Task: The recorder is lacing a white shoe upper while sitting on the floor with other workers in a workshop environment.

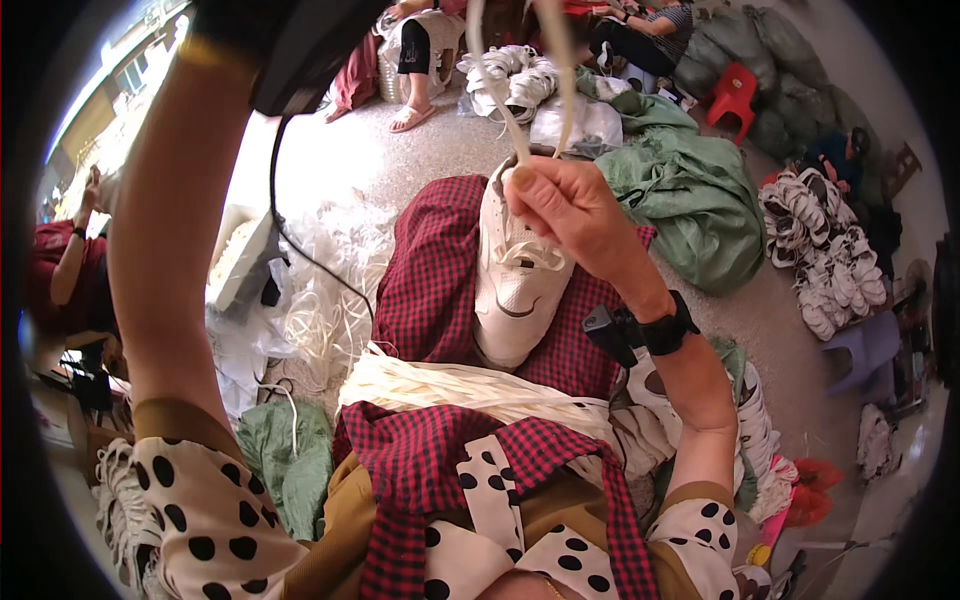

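White shoe [515, 300]: quantity one, resting on the checked apron [425, 275] over the wearer's lap, toe toward the body. The lap presumably serves as a support, so neither hand need carry the shoe's weight.

Lace strands [568, 85]: two, rising from the shoe's collar end past the upper edge of view; the upward run suggests light tension.

Right hand [575, 215]: positioned at the shoe's collar end, fingers pinched together, apparently grasping lace. Left hand: out of view; finger state cannot be told.

Lace bundle [470, 388]: one, lying across the lap on the body side of the shoe, probably for easy reach; its strands overlap too much to count.

Red stool [733, 100]: one, beyond the shoe and to its right.
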The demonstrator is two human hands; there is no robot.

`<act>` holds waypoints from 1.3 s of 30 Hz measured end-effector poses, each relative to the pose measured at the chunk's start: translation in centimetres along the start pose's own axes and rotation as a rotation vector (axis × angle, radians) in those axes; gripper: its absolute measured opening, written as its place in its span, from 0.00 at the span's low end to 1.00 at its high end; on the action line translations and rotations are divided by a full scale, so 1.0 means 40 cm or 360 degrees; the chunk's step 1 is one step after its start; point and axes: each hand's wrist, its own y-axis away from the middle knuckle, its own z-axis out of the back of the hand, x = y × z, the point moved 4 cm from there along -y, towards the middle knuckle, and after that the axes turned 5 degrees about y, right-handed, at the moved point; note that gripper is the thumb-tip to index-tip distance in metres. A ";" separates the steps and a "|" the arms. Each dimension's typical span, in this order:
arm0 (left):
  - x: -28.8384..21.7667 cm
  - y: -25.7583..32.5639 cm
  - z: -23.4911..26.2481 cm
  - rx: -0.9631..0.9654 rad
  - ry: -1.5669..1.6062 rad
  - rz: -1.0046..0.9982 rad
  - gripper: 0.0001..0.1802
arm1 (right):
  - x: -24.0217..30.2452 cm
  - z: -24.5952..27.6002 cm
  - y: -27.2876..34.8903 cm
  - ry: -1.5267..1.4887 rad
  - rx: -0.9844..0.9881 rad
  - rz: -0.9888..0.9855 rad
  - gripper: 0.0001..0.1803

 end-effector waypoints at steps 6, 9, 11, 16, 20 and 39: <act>0.449 0.542 0.020 -0.0004 0.0844 0.1116 0.17 | -0.107 0.089 0.015 -0.0468 -0.0325 -0.0299 0.21; 0.258 0.736 -0.094 0.0219 0.0277 0.0858 0.25 | -0.192 0.084 0.014 -0.0617 -0.0384 -0.0420 0.20; -0.080 0.684 -0.175 0.0681 0.0742 0.0706 0.21 | -0.242 0.111 0.038 -0.0612 -0.0523 -0.0496 0.20; -0.295 0.682 -0.209 0.0826 0.1023 0.0562 0.19 | -0.230 0.075 0.011 -0.0603 -0.0418 -0.0468 0.21; -0.296 0.684 -0.236 0.0773 0.0968 0.0373 0.12 | -0.240 0.081 0.024 -0.0637 -0.0376 -0.0417 0.21; -0.279 0.665 -0.243 0.0881 0.1572 0.1347 0.09 | -0.250 0.078 0.025 -0.0719 -0.0402 -0.0326 0.21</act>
